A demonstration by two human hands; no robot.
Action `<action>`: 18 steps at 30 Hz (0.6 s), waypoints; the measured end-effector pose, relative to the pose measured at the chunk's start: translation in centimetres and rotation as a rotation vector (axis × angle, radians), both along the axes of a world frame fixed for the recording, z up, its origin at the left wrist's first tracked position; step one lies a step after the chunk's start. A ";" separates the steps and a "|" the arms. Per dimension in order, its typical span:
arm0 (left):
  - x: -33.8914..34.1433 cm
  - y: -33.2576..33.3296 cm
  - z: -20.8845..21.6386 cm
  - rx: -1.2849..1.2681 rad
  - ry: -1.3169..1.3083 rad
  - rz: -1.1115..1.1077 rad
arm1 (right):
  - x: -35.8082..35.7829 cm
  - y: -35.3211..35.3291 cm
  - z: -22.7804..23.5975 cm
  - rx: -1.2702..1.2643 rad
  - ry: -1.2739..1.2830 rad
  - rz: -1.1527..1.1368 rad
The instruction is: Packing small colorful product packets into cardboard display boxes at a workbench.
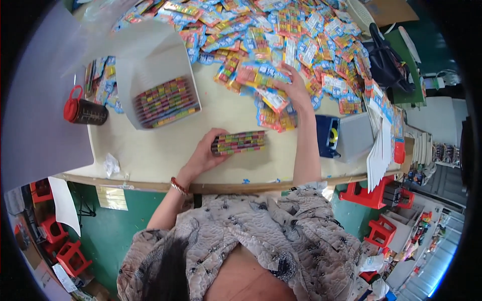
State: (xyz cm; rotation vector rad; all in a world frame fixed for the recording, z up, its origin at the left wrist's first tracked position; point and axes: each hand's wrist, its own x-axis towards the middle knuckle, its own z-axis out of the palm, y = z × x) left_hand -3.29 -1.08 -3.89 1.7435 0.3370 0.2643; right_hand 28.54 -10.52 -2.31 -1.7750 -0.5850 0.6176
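Observation:
My left hand (207, 153) is wrapped round the left end of a stack of candy packets (241, 143), held on edge just above or on the table near its front. Farther off, my right hand (296, 90) grips a colourful candy packet (263, 74) by its right end, over a few loose packets (276, 118). To the left stands a white open box (155, 65), with a row of packets (165, 102) packed upright inside it. A large heap of blue, yellow and red packets (281, 30) spreads across the far side of the table.
A dark bottle with a red lid (85, 108) stands at the left. On the right are a blue tape dispenser (329, 135), a grey box (355, 136) and white sheets (380, 150) hanging over the edge. Crumpled tissue (111, 164) lies front left; red stools (369, 193) stand below.

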 end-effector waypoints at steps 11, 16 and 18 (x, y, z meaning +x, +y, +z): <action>0.7 1.1 1.4 -0.038 0.070 -0.138 | -6.1 -5.2 1.5 -0.257 -0.751 0.308; 0.5 0.8 1.3 -0.065 0.035 -0.140 | -7.1 -5.6 1.3 -0.294 -0.727 0.355; 0.5 0.7 1.3 -0.021 0.030 -0.138 | -7.7 -5.5 1.7 -0.226 -0.760 0.269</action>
